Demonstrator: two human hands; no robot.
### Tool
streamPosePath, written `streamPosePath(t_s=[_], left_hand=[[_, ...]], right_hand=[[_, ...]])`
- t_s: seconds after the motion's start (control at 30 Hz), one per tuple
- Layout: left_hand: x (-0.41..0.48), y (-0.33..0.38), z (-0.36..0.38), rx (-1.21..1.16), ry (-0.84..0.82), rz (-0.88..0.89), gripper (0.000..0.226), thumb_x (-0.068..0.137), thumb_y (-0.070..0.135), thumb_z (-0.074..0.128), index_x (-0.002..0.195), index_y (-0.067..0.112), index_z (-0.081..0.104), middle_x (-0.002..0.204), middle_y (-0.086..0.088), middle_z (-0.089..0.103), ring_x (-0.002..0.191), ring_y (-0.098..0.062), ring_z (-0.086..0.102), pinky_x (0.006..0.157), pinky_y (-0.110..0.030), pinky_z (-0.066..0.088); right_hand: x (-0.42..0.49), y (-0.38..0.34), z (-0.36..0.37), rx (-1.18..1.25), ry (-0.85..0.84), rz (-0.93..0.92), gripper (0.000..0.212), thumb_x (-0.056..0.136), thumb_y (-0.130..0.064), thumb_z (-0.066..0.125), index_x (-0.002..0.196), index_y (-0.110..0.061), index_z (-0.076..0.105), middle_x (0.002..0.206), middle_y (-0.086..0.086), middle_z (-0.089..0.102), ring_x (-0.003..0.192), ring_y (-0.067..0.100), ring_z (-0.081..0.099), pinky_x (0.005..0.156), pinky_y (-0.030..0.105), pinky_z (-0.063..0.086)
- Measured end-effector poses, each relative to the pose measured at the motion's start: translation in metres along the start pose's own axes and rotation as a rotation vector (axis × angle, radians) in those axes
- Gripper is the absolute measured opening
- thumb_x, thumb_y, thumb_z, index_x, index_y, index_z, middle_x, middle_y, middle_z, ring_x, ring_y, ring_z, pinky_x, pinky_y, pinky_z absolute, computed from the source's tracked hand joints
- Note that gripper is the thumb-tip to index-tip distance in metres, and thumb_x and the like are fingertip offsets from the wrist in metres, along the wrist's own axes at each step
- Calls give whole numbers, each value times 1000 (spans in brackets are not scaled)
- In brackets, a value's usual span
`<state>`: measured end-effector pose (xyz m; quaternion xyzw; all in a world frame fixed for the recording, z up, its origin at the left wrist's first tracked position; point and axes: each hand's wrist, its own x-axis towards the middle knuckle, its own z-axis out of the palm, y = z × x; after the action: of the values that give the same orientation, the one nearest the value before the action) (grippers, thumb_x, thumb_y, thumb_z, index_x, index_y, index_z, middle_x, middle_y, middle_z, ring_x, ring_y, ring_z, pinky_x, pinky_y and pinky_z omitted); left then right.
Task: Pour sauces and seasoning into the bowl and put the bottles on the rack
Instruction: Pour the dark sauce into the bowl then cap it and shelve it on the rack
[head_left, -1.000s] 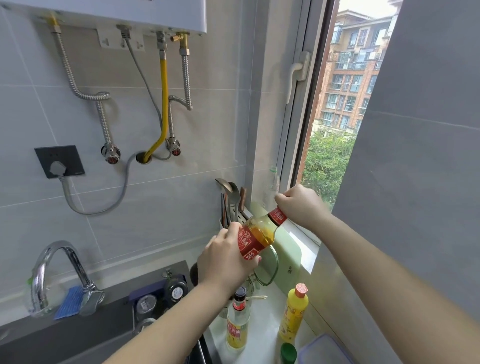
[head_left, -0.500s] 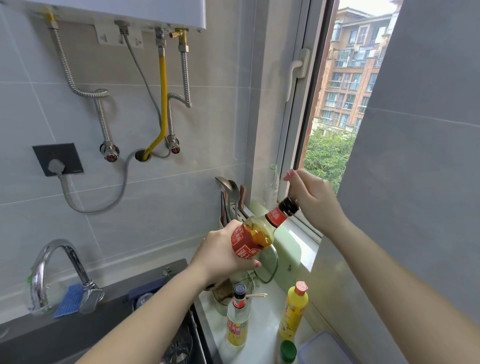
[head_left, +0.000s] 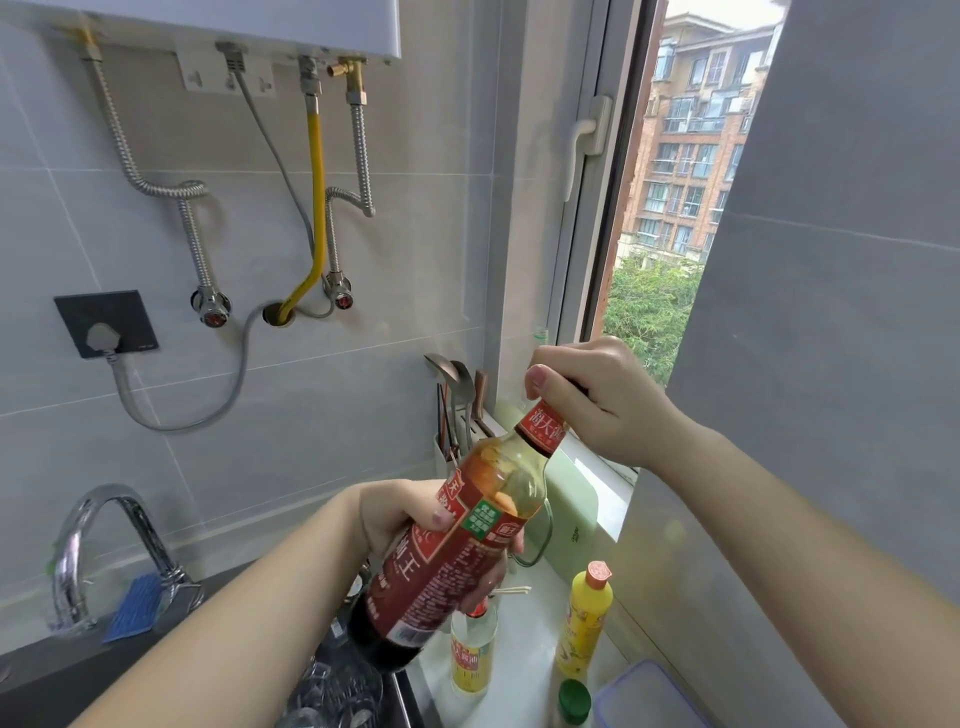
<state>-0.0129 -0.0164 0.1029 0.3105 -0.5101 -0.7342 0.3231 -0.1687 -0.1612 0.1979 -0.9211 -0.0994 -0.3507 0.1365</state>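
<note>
A glass sauce bottle (head_left: 457, 540) with a red label and dark liquid is held tilted in mid-air, neck up to the right. My left hand (head_left: 410, 514) grips its body from behind. My right hand (head_left: 597, 400) is closed over the cap at the top of the neck, so the cap is hidden. On the white counter below stand a small clear bottle with a yellow label (head_left: 471, 660), a yellow squeeze bottle with an orange cap (head_left: 584, 623) and a green-capped container (head_left: 574, 701). No bowl or rack is clearly visible.
A chrome faucet (head_left: 98, 545) and a dark sink (head_left: 78, 670) lie at lower left, with glassware (head_left: 337, 686) under the bottle. A utensil holder (head_left: 457, 415) and a pale green appliance (head_left: 576, 499) stand by the window. A plastic lid (head_left: 644, 696) sits at the bottom right.
The bottle has come closer to the camera and lower, still tilted. My right hand lifted off the cap half a second ago and now closes over it again.
</note>
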Motion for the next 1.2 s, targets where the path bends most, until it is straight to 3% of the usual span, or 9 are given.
streamPosePath(t_s=[0.23,0.37,0.47,0.57,0.7,0.87,1.0,1.1,1.2], left_hand=[[-1,-1,3,-12,116,46,61,71,28,80,119,2,52,98,-14,66,86,-27,66,81,-38,56],[7,-2,19,342,680,51,39,71,17,80,105,15,62,95,-8,71,88,-26,70,87,-45,58],[23,-9,22,788,1176,5,50,61,44,87,100,30,60,91,8,72,86,-7,68,84,-35,59],[32,-19,19,1022,1415,-63,56,58,64,78,99,37,50,87,14,68,82,-7,65,73,-32,57],[43,-37,15,1340,1703,-39,56,67,58,73,110,30,50,93,8,63,85,-18,61,72,-32,51],[38,-59,-2,1699,1796,46,56,69,38,79,116,18,56,96,0,67,84,-24,63,72,-37,52],[31,-66,-7,1808,1785,73,58,68,34,82,117,15,59,100,-3,68,87,-26,64,76,-39,53],[30,-65,-8,1750,1756,48,59,67,39,81,116,17,58,97,0,67,84,-25,64,72,-38,53],[28,-53,-1,1515,1697,25,57,66,51,76,112,26,55,92,7,66,81,-20,63,68,-34,53]], right_hand=[[0,3,5,-47,2,84,47,99,-29,42,58,-6,45,42,3,38,35,16,36,39,31,33],[-3,16,11,-232,-26,287,48,99,-34,42,52,-22,39,43,-7,36,39,13,36,44,34,41],[-6,24,17,-400,-81,497,53,99,-39,39,54,-13,51,48,0,44,45,20,46,48,30,46],[-10,31,26,-465,-111,667,55,98,-40,39,54,-8,48,56,5,46,52,26,47,49,27,40],[-11,35,32,-352,-165,963,45,93,-34,43,54,-13,34,55,4,41,49,22,37,50,25,28],[-15,32,32,290,-316,1414,41,93,-32,44,60,-9,52,38,0,43,31,14,36,39,16,30],[-23,32,34,515,-464,1533,52,98,-43,39,61,-9,53,33,-4,41,23,8,35,35,10,28],[-26,32,41,391,-297,1363,63,95,-56,40,58,-8,53,38,2,46,29,12,37,41,18,33],[-29,29,42,190,15,945,86,89,-74,31,58,4,54,49,19,57,37,16,47,46,32,45]])
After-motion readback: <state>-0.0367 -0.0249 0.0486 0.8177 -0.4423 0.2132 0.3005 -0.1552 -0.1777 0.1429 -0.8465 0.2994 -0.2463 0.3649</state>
